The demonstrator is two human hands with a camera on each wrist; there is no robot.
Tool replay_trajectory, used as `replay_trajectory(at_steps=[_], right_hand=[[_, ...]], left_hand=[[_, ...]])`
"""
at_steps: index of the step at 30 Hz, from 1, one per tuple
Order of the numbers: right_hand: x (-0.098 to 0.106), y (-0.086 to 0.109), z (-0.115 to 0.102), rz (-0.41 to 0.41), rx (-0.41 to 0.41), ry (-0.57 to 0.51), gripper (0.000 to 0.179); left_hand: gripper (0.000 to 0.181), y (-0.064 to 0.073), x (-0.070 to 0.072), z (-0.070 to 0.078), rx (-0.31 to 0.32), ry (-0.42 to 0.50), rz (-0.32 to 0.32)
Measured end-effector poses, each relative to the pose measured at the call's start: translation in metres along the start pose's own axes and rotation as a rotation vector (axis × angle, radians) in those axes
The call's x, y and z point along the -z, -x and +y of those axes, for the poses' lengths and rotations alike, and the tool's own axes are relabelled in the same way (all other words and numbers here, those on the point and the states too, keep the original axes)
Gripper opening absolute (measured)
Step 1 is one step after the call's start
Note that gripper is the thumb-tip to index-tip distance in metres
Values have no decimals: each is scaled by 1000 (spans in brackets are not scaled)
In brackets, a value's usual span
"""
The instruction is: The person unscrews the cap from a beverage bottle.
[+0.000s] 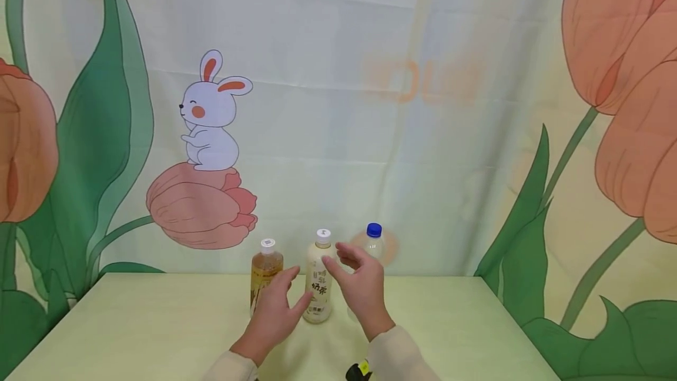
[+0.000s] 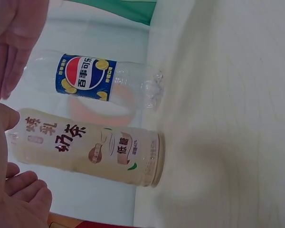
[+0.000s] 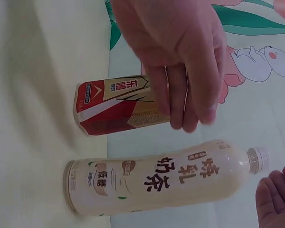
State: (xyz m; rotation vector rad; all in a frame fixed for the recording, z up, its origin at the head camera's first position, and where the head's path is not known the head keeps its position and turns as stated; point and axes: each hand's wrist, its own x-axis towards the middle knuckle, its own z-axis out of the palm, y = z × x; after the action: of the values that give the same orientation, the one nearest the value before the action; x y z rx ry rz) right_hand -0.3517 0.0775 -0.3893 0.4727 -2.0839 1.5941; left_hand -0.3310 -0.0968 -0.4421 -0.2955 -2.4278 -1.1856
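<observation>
A cream-coloured milk tea bottle [image 1: 319, 278] with a white cap stands upright on the table between the two hands. My left hand [image 1: 276, 312] is at its left, thumb and fingers spread apart and holding nothing. To the right of the bottle's upper part is my right hand [image 1: 364, 288], its fingers loosely bent and nothing between them. An amber drink bottle [image 1: 260, 269] with a white cap stands behind the left hand, partly covered; the right wrist view gives its red and gold label [image 3: 116, 104]. Behind the right hand stands a clear Pepsi bottle [image 2: 88, 78] with a blue cap [image 1: 374, 230].
The pale table [image 1: 158, 316] ends at a hanging cloth [image 1: 317, 104] printed with tulips and a rabbit. A small black and yellow object [image 1: 358, 371] lies at the near edge of the view, partly covered by the right sleeve [image 1: 399, 354].
</observation>
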Motion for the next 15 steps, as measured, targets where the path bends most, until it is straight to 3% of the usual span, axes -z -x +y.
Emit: replay_trajectory(at_steps=[6, 15], right_hand=[[-13, -8, -4, 46, 18, 27, 48], [-26, -24, -8, 92, 15, 19, 50]], left_hand=[[71, -4, -12, -1, 83, 30, -45], [81, -17, -31, -3, 232, 153, -51]])
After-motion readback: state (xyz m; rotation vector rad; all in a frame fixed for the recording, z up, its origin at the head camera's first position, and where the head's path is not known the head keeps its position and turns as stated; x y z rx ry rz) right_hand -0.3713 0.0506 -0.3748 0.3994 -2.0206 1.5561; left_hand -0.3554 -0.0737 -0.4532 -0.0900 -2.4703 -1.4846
